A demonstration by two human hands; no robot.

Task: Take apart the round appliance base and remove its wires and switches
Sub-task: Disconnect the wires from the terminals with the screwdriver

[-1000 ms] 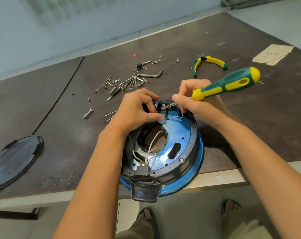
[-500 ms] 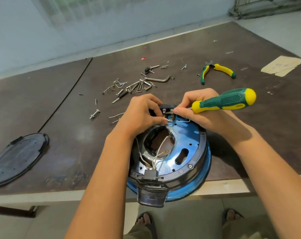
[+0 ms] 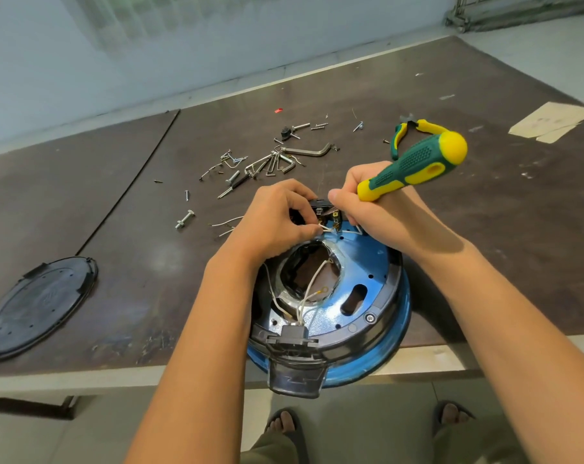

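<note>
The round blue appliance base [image 3: 367, 283] lies upside down at the table's near edge, with a black rim and a black socket [image 3: 292, 339] facing me. White wires [image 3: 312, 286] run from the socket across its central opening. At the far rim sits a small black switch [image 3: 320, 207] with metal terminals. My left hand [image 3: 273, 219] pinches a white wire beside that switch. My right hand [image 3: 367, 209] grips a green and yellow screwdriver [image 3: 414, 165], whose shaft is hidden behind my fingers at the switch.
Loose screws, hex keys and metal clips [image 3: 270, 162] are scattered beyond the base. Green and yellow pliers [image 3: 414, 128] lie at the far right, a paper scrap [image 3: 551, 120] beyond them. The black bottom cover [image 3: 39, 303] rests at the left. A bolt [image 3: 184, 219] lies nearby.
The screwdriver handle has tipped up from nearly level to pointing up and right. My left fingers stay at the switch terminals, and the view has tilted slightly downward.
</note>
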